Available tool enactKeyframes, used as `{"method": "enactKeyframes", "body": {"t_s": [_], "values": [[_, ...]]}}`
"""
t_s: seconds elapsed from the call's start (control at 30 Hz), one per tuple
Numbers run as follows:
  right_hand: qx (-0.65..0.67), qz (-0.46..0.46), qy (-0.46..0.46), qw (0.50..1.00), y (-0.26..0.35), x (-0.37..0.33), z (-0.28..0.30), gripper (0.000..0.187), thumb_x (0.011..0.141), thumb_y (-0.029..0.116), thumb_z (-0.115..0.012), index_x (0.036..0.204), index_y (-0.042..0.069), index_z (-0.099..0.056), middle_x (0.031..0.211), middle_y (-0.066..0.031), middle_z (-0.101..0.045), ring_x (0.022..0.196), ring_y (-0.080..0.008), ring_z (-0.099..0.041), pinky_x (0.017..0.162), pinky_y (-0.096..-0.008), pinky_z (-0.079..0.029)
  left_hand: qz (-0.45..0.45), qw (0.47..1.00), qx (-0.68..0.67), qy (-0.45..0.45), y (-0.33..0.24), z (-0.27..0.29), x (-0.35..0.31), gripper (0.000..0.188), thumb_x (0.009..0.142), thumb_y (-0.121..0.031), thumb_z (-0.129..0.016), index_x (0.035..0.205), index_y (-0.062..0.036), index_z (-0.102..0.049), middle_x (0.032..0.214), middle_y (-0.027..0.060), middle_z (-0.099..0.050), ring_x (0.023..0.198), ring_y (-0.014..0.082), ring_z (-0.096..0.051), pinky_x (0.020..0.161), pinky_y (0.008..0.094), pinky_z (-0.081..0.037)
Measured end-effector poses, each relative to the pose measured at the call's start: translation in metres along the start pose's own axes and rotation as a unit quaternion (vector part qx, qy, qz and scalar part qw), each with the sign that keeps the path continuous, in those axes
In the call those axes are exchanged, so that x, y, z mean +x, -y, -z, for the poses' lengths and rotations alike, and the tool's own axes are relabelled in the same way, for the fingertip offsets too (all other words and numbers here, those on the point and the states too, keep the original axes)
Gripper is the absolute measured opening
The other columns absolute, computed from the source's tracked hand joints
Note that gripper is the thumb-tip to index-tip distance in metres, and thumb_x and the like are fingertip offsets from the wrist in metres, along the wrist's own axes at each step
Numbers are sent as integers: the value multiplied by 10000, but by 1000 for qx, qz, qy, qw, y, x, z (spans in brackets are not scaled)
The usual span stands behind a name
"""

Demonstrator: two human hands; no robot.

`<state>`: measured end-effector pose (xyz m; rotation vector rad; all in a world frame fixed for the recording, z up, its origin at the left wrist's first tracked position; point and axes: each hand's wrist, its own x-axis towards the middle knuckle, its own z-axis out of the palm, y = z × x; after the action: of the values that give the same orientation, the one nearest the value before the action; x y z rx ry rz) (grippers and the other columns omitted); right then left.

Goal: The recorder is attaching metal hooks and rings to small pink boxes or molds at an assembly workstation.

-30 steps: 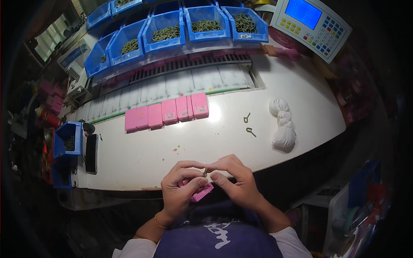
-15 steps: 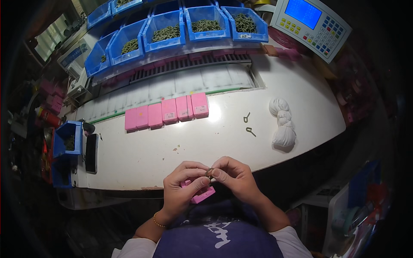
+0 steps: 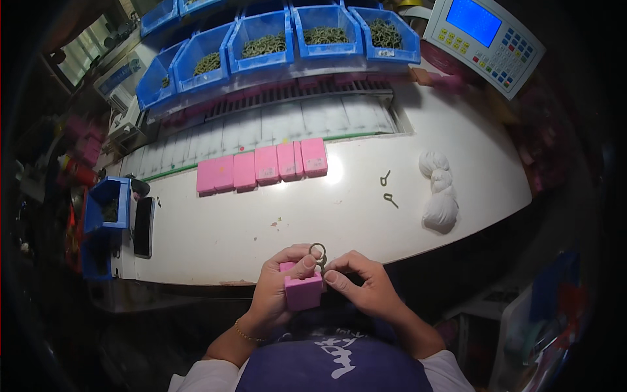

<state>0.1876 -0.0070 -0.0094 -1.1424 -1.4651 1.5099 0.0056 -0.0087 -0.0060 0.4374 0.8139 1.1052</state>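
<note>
"At the near edge of the curved white counter point(image 3: 353, 222), seen from the head view, what do our hands hold?"

"Our left hand point(image 3: 275, 287) is closed around a notched pink rectangular block point(image 3: 304, 295), with the thumb beside a thin olive-green ring point(image 3: 322, 256) that stands up past the block's top end. Our right hand point(image 3: 367, 286) is half curled, thumb and forefinger close together at the ring's lower part; we cannot tell whether they pinch it."

"And what do we see on the counter?"

"Farther off lies a row of pink rectangular blocks point(image 3: 243, 171); right of it, two small olive-green looped pieces point(image 3: 386, 177), near each other, then a knotted white cloth bundle point(image 3: 441, 209)."

"Around that?"

"Blue plastic bins point(image 3: 262, 64) of dark green rings stand along the back, and a dark flat phone point(image 3: 144, 225) lies at our left."
</note>
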Motion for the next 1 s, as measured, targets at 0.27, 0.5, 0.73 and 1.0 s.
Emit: {"method": "enactKeyframes", "body": {"t_s": [0.27,0.5,0.73,1.0], "values": [[25,-11,6,1000,-6,0,-5,147,937,128,-655,896,-12,-668,848,-32,-634,793,-85,-581,733,-241,-451,54,998,-36,-15,12,12,-2,147,944,-140,-652,1025,-17,-654,927,40,-641,805,87,-614,704,230,-528],[89,-32,14,995,-7,-1,-5,164,954,118,-622,862,-14,-652,826,-27,-638,757,-58,-560,698,-221,-440,56,998,-1,-18,12,21,-5,129,936,-121,-660,1002,-10,-654,911,38,-629,794,96,-612,705,240,-513],[86,-52,9,995,-11,-5,-4,146,918,136,-679,874,-3,-677,818,-42,-640,763,-82,-578,713,-241,-448,29,998,50,-17,11,25,-8,94,910,-76,-681,949,9,-681,1005,53,-597,850,114,-593,758,262,-494],[84,-34,11,996,-12,-7,-4,153,923,141,-677,877,-5,-674,814,-38,-639,755,-74,-575,700,-233,-446,17,999,52,-7,12,26,-10,74,905,-56,-680,939,10,-685,1005,58,-594,869,114,-580,769,265,-487]]}}
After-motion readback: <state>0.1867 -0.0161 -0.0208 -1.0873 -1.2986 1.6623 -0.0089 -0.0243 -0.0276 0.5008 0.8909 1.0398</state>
